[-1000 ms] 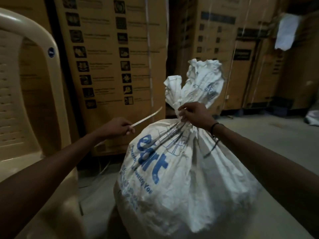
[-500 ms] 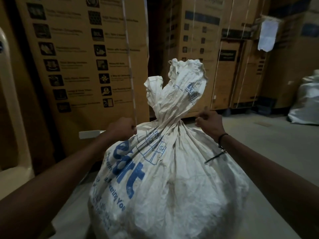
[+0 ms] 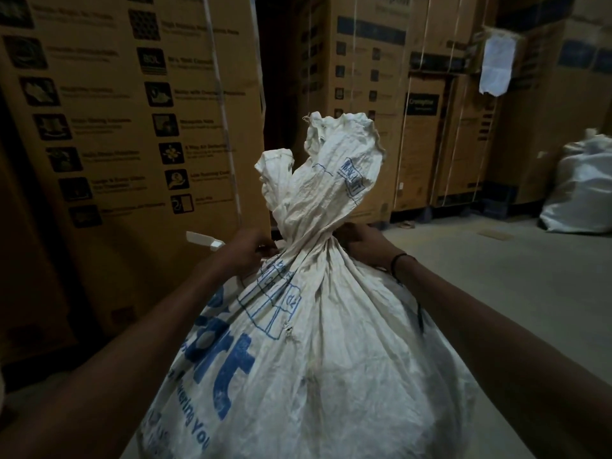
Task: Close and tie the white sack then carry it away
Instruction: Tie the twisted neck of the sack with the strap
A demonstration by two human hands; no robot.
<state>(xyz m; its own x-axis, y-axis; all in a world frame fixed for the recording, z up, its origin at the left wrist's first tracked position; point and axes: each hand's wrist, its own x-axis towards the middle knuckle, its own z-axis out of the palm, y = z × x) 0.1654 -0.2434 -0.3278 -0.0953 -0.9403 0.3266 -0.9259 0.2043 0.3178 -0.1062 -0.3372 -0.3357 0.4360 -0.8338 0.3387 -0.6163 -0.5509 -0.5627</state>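
The white sack [image 3: 318, 352], printed with blue letters, stands full on the floor right in front of me. Its mouth is gathered and twisted into a narrow neck [image 3: 308, 240], and the loose top [image 3: 331, 167] flares upward above it. My left hand [image 3: 245, 250] is closed at the left side of the neck, gripping a white plastic tie strip [image 3: 203, 240] whose free end sticks out to the left. My right hand [image 3: 362, 245] presses against the right side of the neck with fingers curled; what it grips is hidden behind the fabric.
Tall cardboard cartons [image 3: 132, 127] bound with white straps stand close behind the sack, and more cartons [image 3: 414, 111] line the back. A second white sack [image 3: 583, 190] leans at the far right on the grey concrete floor [image 3: 496, 276].
Both hands have drawn in tight to the sack's neck, and the tie strip's free end is shorter. My view has swung right, so the plastic chair on the left is gone.
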